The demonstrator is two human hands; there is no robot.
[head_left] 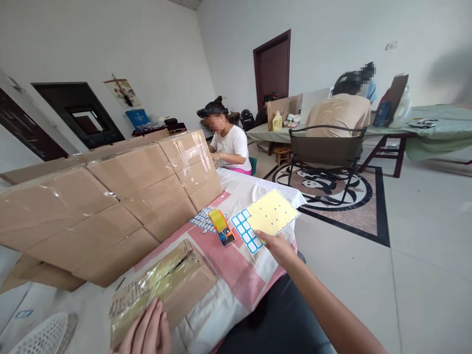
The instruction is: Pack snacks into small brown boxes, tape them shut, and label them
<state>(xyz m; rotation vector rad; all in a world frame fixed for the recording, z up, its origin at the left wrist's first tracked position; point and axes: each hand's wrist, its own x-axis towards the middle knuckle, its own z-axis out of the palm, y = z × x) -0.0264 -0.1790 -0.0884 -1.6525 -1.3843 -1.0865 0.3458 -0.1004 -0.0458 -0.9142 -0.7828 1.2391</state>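
My right hand (277, 247) pinches the near edge of a yellow label sheet (266, 217) with blue-bordered stickers left along its lower side, held just over the table's right edge. My left hand (146, 333) rests flat with fingers together on a small taped cardboard parcel (165, 285) lying on the pink-and-white tablecloth (236, 268). Between the two, a yellow tape dispenser (221, 226) lies on another sheet of blue-bordered labels (202, 220).
A stack of large sealed cardboard boxes (121, 196) fills the table's left side. A person in a white shirt (230, 142) sits at the far end. Another person (341, 115) sits in a chair at a green-covered table (438, 128). A white mesh basket (40, 337) is at bottom left.
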